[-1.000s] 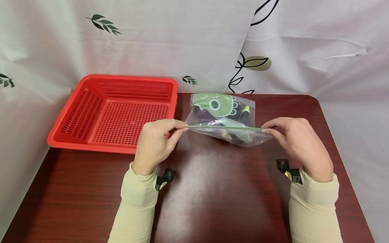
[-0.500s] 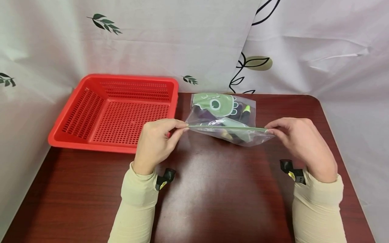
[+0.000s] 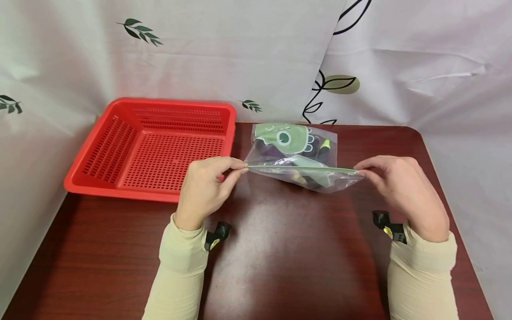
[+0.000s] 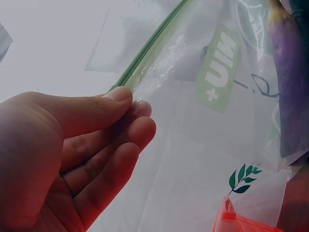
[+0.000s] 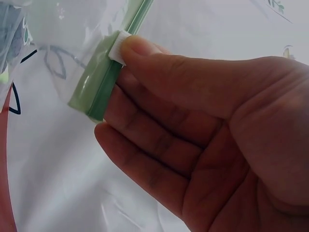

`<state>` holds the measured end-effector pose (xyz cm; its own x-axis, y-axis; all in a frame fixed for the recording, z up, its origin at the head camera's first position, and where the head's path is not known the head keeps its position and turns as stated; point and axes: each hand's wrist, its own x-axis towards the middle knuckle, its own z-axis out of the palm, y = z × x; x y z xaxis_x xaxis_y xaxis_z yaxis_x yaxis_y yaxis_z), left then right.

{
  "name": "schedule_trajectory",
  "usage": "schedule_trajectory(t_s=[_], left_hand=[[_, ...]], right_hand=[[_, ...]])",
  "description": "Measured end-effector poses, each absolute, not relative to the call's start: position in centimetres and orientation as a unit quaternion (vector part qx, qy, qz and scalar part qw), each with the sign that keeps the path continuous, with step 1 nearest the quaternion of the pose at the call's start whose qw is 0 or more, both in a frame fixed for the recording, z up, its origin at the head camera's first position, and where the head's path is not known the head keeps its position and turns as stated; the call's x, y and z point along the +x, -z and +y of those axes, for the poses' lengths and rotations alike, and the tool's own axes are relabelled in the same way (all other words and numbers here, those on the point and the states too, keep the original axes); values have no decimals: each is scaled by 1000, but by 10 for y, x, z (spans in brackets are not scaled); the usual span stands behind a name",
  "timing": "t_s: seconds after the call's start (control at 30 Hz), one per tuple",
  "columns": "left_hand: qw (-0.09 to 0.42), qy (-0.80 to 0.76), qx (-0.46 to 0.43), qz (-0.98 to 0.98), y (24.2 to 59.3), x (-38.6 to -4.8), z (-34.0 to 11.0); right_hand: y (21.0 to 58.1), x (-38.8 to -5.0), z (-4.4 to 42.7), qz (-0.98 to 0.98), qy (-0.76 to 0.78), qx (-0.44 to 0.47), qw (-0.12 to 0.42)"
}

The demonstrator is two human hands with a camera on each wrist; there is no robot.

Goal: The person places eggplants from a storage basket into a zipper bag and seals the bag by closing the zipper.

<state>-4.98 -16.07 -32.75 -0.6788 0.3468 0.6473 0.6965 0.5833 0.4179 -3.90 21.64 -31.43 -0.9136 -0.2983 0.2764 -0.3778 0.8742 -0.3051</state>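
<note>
A clear zip bag with a green cartoon print stands on the table with its green zip strip stretched level. Inside, the head view shows dark shapes, one with a yellow-green tip; a long purple piece with a yellowish end fills the edge of the left wrist view. My left hand pinches the zip's left end between thumb and fingers. At the strip's right end, my right hand pinches a white slider, a short length of zip sticking out past it.
A red plastic basket with slotted walls sits at the back left, close to my left hand. The dark red wooden table reaches back to a white curtain printed with leaves.
My right hand has moved slightly to the right along the zip, towards its right end. The left hand keeps its pinch in the same place, and the bag has hardly shifted.
</note>
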Motion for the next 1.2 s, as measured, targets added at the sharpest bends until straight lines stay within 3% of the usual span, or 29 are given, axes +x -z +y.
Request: schedule_trajectory(t_s=[0.9, 1.2], left_hand=[[254, 337, -302, -855, 325, -48, -160], [229, 317, -292, -873, 324, -47, -163]], right_hand=[[318, -40, 227, -962, -169, 179, 116], [319, -37, 225, -962, -160, 188, 118]])
